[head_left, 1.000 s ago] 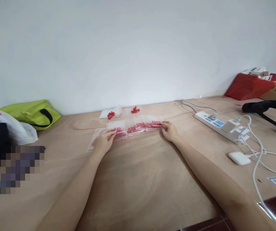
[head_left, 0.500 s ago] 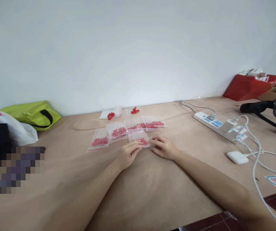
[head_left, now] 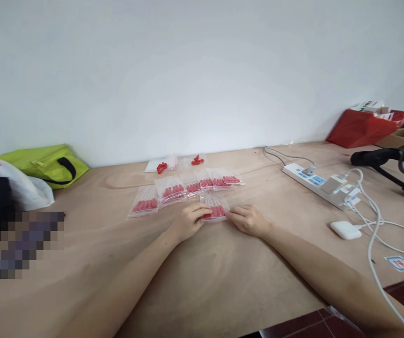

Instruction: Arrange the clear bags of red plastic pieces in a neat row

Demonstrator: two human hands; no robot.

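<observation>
A clear zip bag (head_left: pixel 215 203) with several small red pieces (head_left: pixel 218 211) lies on the wooden table between my hands. My left hand (head_left: pixel 189 219) grips its left lower corner with closed fingers. On its right edge, my right hand (head_left: pixel 249 219) pinches the plastic. Just beyond lie more filled zip bags: one at the left (head_left: pixel 145 202), one near the middle (head_left: pixel 172 190) and an overlapping row (head_left: pixel 219 180) to the right. Loose red pieces (head_left: pixel 162 167) rest on flat bags (head_left: pixel 151 165) by the wall, with a second small heap (head_left: pixel 197 160) beside them.
At right are a white power strip (head_left: pixel 302 177), a white charging case (head_left: pixel 345 230), cables (head_left: pixel 376 220), a black headset (head_left: pixel 381 162) and a red bag (head_left: pixel 360 126). A green bag (head_left: pixel 43 164) and a white plastic bag (head_left: pixel 34 195) stand at left.
The bag between my hands has shifted slightly right and toward me, and more of its red pieces show. My right hand's fingers have drawn in on its edge.
</observation>
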